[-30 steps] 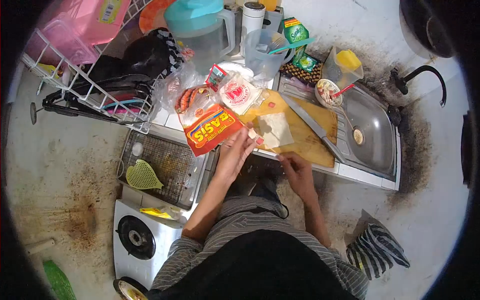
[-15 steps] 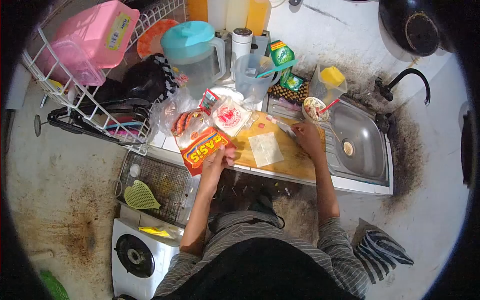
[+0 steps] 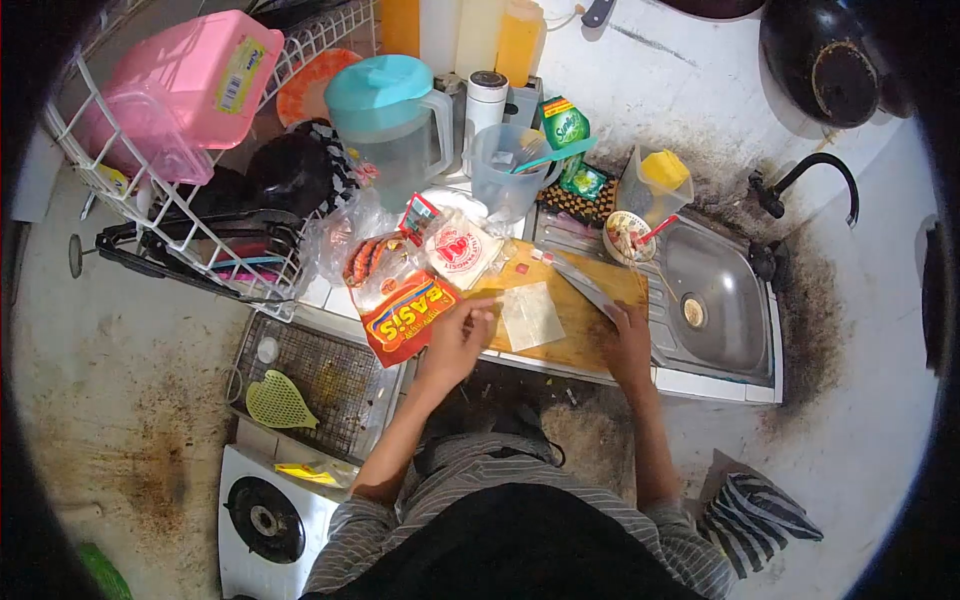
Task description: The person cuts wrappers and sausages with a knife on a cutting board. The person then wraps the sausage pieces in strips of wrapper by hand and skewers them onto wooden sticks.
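Observation:
My left hand is over the front edge of the wooden cutting board, fingers apart and loosely bent, with nothing visible in them. Just left of it lies the red and yellow BASIS packet. A square pastry wrapper lies flat on the board, to the right of my left fingertips. My right hand is closed at the near end of a knife; its handle is hidden. The blade points up-left across the board, towards small pink pieces.
Behind the board are a round-logo wrapper pack, a lidded jug and a plastic measuring jug. A small bowl with a red spoon stands beside the sink. A dish rack is on the left.
My left hand has moved right, off the BASIS packet. My right hand has drawn back towards me along the knife, and more of the blade shows.

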